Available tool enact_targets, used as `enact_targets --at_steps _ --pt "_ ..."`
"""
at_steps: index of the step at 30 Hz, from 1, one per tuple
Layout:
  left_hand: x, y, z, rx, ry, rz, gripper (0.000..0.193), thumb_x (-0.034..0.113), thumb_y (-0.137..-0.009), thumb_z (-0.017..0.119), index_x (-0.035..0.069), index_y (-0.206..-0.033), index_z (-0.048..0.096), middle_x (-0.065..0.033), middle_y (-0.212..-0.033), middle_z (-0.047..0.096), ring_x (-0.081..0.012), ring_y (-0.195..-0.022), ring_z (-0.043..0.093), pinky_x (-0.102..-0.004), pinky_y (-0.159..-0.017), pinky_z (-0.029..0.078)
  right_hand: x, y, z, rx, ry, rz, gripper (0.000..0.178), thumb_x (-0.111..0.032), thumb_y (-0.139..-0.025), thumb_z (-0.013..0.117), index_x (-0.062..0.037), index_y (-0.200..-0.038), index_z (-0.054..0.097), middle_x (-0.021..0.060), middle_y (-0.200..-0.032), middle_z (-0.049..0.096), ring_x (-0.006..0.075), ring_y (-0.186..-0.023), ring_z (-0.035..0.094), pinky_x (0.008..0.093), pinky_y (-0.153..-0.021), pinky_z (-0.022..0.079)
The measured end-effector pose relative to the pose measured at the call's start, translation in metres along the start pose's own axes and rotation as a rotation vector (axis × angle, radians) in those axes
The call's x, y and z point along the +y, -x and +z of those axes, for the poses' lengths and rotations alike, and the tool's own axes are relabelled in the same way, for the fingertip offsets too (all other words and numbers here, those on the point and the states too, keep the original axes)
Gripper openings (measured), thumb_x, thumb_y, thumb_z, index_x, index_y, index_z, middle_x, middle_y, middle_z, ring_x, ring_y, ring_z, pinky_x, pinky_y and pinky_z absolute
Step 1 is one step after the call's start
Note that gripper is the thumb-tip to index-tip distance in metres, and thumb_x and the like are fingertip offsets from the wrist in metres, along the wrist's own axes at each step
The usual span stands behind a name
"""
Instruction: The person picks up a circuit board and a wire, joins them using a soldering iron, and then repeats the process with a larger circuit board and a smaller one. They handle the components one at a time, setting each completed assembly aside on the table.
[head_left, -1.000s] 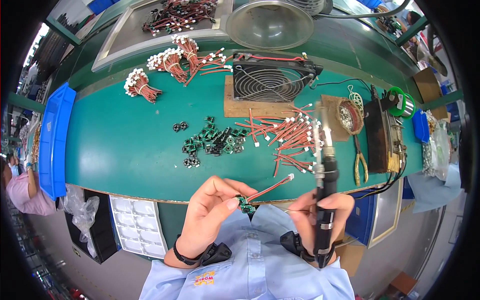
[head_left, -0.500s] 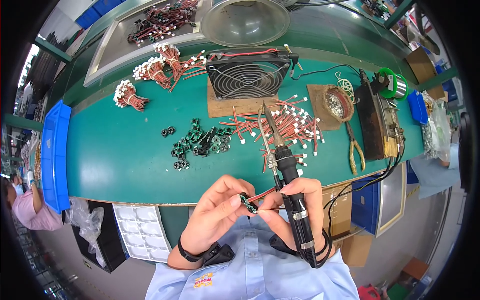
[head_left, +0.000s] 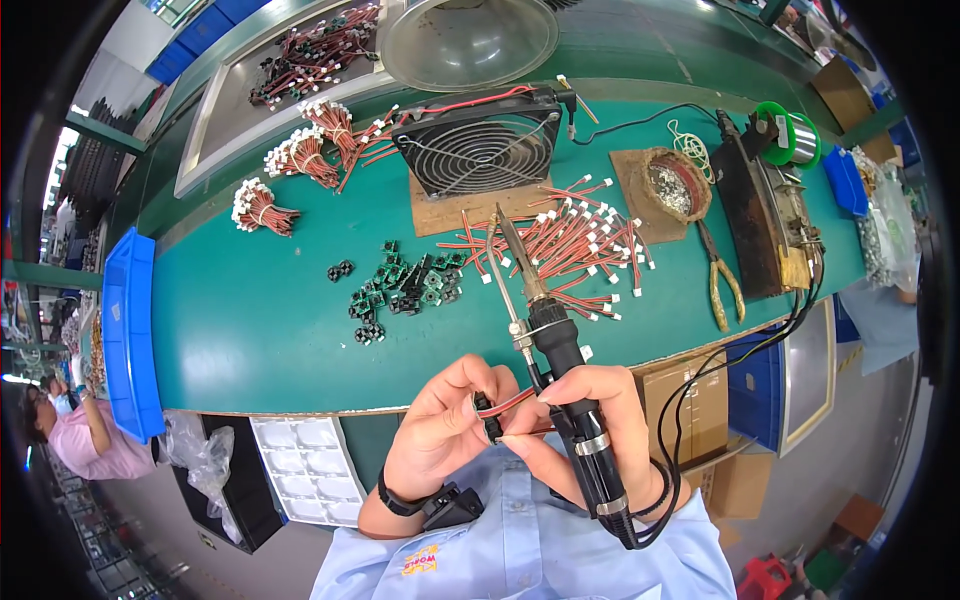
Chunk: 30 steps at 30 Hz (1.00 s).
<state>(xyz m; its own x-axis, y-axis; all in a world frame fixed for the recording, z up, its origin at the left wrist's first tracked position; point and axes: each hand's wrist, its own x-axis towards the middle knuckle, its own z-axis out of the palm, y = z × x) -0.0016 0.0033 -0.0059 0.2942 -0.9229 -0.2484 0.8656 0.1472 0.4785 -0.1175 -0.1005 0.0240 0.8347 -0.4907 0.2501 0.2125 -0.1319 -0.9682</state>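
Close to my body, past the table's front edge, my left hand (head_left: 440,430) pinches a small circuit board (head_left: 489,418) between thumb and fingers. The board is seen nearly edge-on. A red-and-black wire lead (head_left: 516,402) runs from it toward my right hand (head_left: 605,425). That hand is wrapped round a black soldering iron (head_left: 560,345) with a thin metal feed tube clamped alongside; its tip points away over the table. My right fingertips are beside the board and wires; whether they pinch the wires is partly hidden.
Small circuit boards (head_left: 410,283) lie left of centre, beside loose wire leads (head_left: 580,240). Behind stands a black fan (head_left: 480,145). Bundled leads (head_left: 265,210) lie far left, near a blue tray (head_left: 132,335). Right are pliers (head_left: 722,285), a tip-cleaning pot (head_left: 675,188) and a solder spool (head_left: 795,138).
My left hand has turned the board from showing its green face to nearly edge-on. The lead now curves across it. The soldering iron stays in my right hand; the whole view has shifted slightly.
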Motion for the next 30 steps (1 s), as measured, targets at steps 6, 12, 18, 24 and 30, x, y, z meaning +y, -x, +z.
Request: enact_targets --at_steps 6,12,18,24,30 --pt "-0.0050 0.0002 -0.0142 -0.161 -0.027 0.041 0.019 0.022 -0.088 0.056 0.007 -0.093 0.046 -0.0049 -0.084 0.044 -0.0156 -0.079 0.046 -0.0284 -0.073 0.039 -0.0002 -0.0004 0.0011 0.030 0.015 -0.048 0.043 0.007 -0.075 0.065 -0.0015 -0.105 0.037 0.0102 -0.079 0.059 0.0150 -0.072 0.062 0.0269 -0.062 0.051" --pt "-0.0047 -0.0009 -0.0092 -0.153 -0.040 0.079 0.017 0.021 -0.088 0.057 0.008 -0.093 0.046 -0.0049 -0.083 0.045 -0.0155 -0.077 0.046 -0.0284 -0.070 0.039 -0.0007 -0.0030 -0.0012 0.039 0.086 -0.098 0.043 0.004 -0.073 0.069 -0.0019 -0.103 0.039 0.0092 -0.075 0.060 0.0141 -0.070 0.063 0.0261 -0.061 0.051" --pt "-0.0047 0.0000 -0.0100 -0.130 -0.072 0.102 0.017 0.021 -0.088 0.057 0.008 -0.092 0.047 -0.0051 -0.083 0.045 -0.0147 -0.074 0.045 -0.0282 -0.068 0.038 -0.0007 -0.0025 -0.0021 0.054 0.079 -0.097 0.042 0.003 -0.072 0.070 -0.0024 -0.101 0.041 0.0086 -0.073 0.061 0.0152 -0.068 0.064 0.0266 -0.061 0.051" --pt "-0.0038 -0.0003 -0.0112 -0.135 -0.102 0.110 0.018 0.022 -0.087 0.058 0.008 -0.091 0.047 -0.0054 -0.083 0.045 -0.0145 -0.073 0.045 -0.0287 -0.068 0.038 -0.0019 -0.0039 -0.0028 0.056 0.129 -0.114 0.042 0.003 -0.071 0.071 -0.0030 -0.100 0.042 0.0084 -0.073 0.062 0.0164 -0.068 0.065 0.0269 -0.061 0.051" --pt "-0.0044 -0.0002 -0.0120 -0.137 -0.127 0.135 0.018 0.023 -0.087 0.058 0.008 -0.091 0.047 -0.0061 -0.083 0.045 -0.0144 -0.073 0.045 -0.0283 -0.068 0.039 -0.0024 -0.0035 -0.0027 0.061 0.162 -0.124 0.043 0.003 -0.069 0.072 -0.0031 -0.100 0.043 0.0085 -0.074 0.062 0.0171 -0.068 0.065 0.0274 -0.060 0.051"
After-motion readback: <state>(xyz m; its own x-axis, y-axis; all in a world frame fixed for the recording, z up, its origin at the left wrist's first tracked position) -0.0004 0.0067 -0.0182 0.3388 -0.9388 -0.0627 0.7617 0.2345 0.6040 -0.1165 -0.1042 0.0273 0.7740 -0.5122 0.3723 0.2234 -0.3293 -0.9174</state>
